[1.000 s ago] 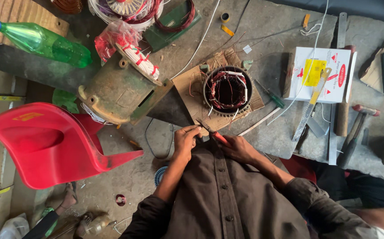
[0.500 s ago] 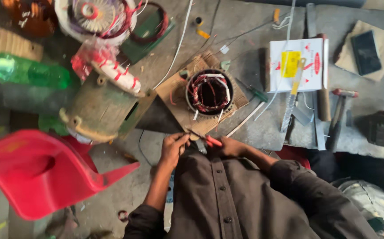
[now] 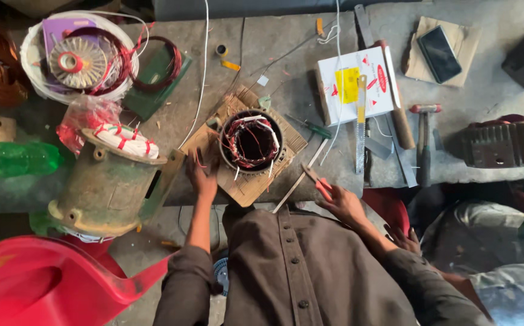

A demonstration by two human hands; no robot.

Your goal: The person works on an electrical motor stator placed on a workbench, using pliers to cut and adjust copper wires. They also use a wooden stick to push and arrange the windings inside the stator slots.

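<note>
A round motor stator (image 3: 251, 142) with red and white windings stands on a piece of cardboard (image 3: 247, 184) on the grey bench. My left hand (image 3: 201, 177) rests with fingers spread on the cardboard's left edge, just beside the stator. My right hand (image 3: 341, 202) is at the bench's front edge, closed on red-handled pliers (image 3: 317, 182) that point up toward the stator. A thin white stick (image 3: 300, 178) lies between the pliers and the cardboard.
A big old motor housing (image 3: 110, 187) lies at left, a red plastic chair (image 3: 44, 281) below it. A white box (image 3: 355, 84), saw blade (image 3: 361, 124), hammer (image 3: 425, 142), green screwdriver (image 3: 310, 127), phone (image 3: 440, 53) and bucket of wire coils (image 3: 81, 60) surround the stator. Another person's hand (image 3: 403, 238) is at right.
My hands, which were together near my chest, have parted: the left went up to the cardboard by the stator, the right moved out to the right with the pliers. The view shifted.
</note>
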